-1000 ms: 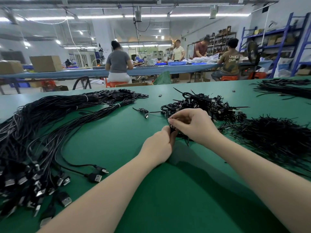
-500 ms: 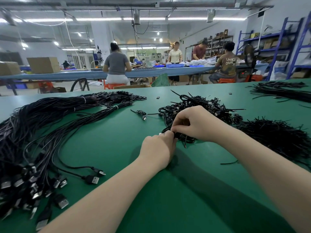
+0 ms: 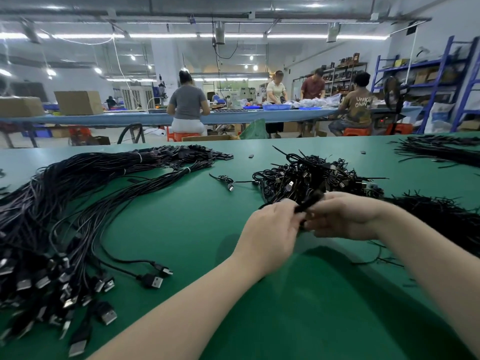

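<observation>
Black thin cable point(image 3: 310, 201), wound into a small blurred bundle, sat pinched between the curled fingers of the left hand point(image 3: 270, 229) and the right hand point(image 3: 345, 219), just above the middle of the green felt table point(image 3: 207, 229). Just behind it lay a tangled heap of coiled black cables point(image 3: 311, 175). Long black USB leads point(image 3: 65, 203) sprawled along the left edge.

Cable bundle point(image 3: 78, 193) left of tangled pile point(image 3: 311, 175)
</observation>
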Tool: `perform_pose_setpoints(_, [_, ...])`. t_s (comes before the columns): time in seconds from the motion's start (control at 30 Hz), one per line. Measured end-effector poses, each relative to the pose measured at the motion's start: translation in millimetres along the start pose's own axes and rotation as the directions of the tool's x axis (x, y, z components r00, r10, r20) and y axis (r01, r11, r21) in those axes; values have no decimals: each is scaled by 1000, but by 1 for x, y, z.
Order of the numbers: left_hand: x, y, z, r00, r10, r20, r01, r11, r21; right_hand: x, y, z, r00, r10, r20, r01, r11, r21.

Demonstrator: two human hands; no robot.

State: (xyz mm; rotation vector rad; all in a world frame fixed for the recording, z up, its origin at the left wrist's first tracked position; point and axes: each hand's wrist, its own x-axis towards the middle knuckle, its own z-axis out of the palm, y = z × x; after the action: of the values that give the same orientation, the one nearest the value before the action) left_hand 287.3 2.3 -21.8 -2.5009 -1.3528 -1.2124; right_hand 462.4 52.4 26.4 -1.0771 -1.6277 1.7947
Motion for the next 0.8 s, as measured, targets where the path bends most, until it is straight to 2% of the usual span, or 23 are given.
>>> perform_pose_setpoints(0.1, [2,-7,5,944,-309,-117,256,908,-331,20,9,27,986,-100,-134,124,975,186])
perform_pose_setpoints(0.17, [6,-16,6,886,-446,-128,361,836,-414,34,17,47,948,-148,-281,225,939,262])
perform_pose_setpoints(0.23, [8,-24,7,847,-528,-62,445,769,-459,44,28,61,909,-157,-385,287,907,308])
perform_pose_setpoints(0.43, [10,-30,10,822,-563,88,502,642,-579,44,39,63,851,-189,-490,389,854,346])
perform_pose_setpoints(0.63, [9,-30,8,824,-555,119,507,626,-592,40,39,65,872,-263,-413,406,860,310])
perform_pose_setpoints(0.8, [9,-29,5,821,-557,122,499,598,-628,39,38,63,881,-225,-416,375,869,324])
